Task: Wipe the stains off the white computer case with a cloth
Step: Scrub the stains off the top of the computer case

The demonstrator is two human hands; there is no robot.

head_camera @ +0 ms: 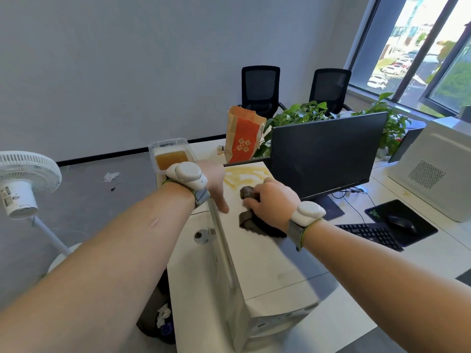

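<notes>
A white computer case (pixel 265 266) stands on the desk in front of me, its top facing up. Yellow-brown stains (pixel 242 175) smear the far end of that top. My right hand (pixel 272 201) grips a dark brown cloth (pixel 254 222) bunched on the case top, just short of the stains. At the case's left top edge my left hand (pixel 216 182) rests, thumb lying on the top and fingers hidden over the side. Both wrists carry white trackers.
A black monitor (pixel 323 154) stands right of the case, with a keyboard (pixel 369 233), mouse (pixel 401 222) and second white case (pixel 438 169) beyond. A tub of brown liquid (pixel 170 156) and a paper bag (pixel 242 136) sit at the far end. A white fan (pixel 23 179) stands left.
</notes>
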